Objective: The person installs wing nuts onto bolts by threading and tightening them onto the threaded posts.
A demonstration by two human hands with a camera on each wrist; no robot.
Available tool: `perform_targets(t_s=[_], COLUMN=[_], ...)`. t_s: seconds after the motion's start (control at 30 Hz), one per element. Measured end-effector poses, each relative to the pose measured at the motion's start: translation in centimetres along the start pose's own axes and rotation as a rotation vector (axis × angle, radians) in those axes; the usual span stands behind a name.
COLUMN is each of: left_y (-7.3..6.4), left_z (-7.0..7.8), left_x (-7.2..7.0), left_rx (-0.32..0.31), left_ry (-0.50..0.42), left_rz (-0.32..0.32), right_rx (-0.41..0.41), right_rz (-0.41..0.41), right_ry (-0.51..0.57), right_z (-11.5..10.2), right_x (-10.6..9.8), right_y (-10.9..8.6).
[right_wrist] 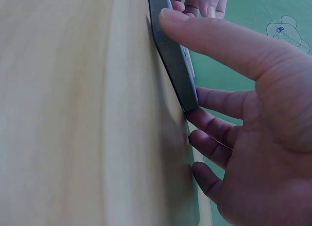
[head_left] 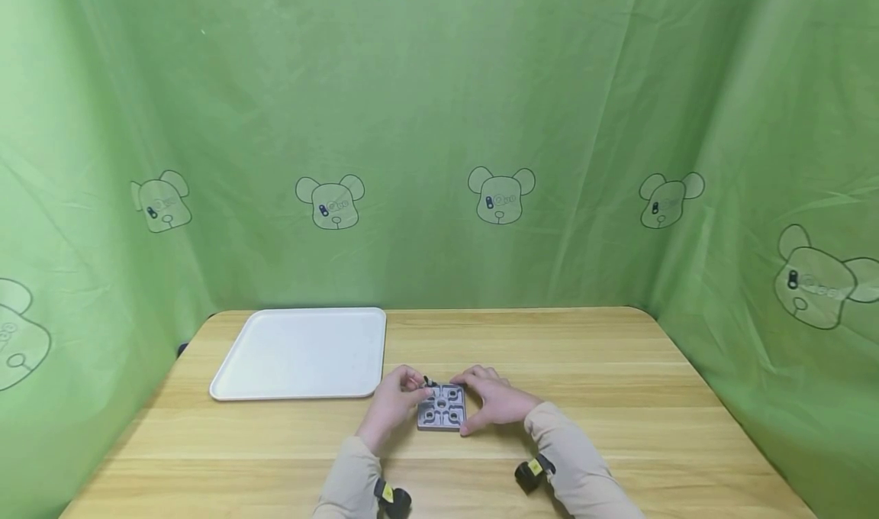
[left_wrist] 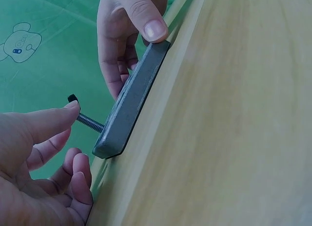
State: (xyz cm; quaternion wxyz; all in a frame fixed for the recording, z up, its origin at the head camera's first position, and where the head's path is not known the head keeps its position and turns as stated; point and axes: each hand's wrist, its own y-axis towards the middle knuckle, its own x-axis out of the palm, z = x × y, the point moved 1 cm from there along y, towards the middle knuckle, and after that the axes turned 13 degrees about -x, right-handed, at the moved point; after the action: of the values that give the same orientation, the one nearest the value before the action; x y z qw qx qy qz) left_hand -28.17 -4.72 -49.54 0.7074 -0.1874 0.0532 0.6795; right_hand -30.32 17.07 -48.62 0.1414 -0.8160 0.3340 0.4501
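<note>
A square grey metal plate (head_left: 442, 417) with several round holes lies on the table. From its far left corner rises a threaded bolt (left_wrist: 90, 122) with a black head, seen side-on in the left wrist view. My left hand (head_left: 396, 401) pinches the bolt's head, thumb against it and the other fingers loosely bent; the index fingertip is partly hidden. With my right hand (head_left: 500, 401) I grip the plate's right side, thumb at the near corner and fingers at the far edge. In the right wrist view only the plate's dark side (right_wrist: 171, 55) shows, and the bolt is hidden.
A white tray (head_left: 302, 355) lies at the back left of the wooden table (head_left: 584, 351). Green curtains (head_left: 419, 122) with printed bear heads stand behind and at both sides. Each wrist carries a black camera.
</note>
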Motion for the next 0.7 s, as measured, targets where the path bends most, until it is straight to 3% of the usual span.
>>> perform_targets(t_s=[0.7], left_y=[-0.11], left_z=[0.12], left_x=[0.27], left_rx=[0.008], left_ry=[0.03], left_rz=[-0.001], right_rx=[-0.003], right_rz=[0.005], right_ry=[0.001], right_z=[-0.11], right_x=[-0.01], right_y=[-0.05])
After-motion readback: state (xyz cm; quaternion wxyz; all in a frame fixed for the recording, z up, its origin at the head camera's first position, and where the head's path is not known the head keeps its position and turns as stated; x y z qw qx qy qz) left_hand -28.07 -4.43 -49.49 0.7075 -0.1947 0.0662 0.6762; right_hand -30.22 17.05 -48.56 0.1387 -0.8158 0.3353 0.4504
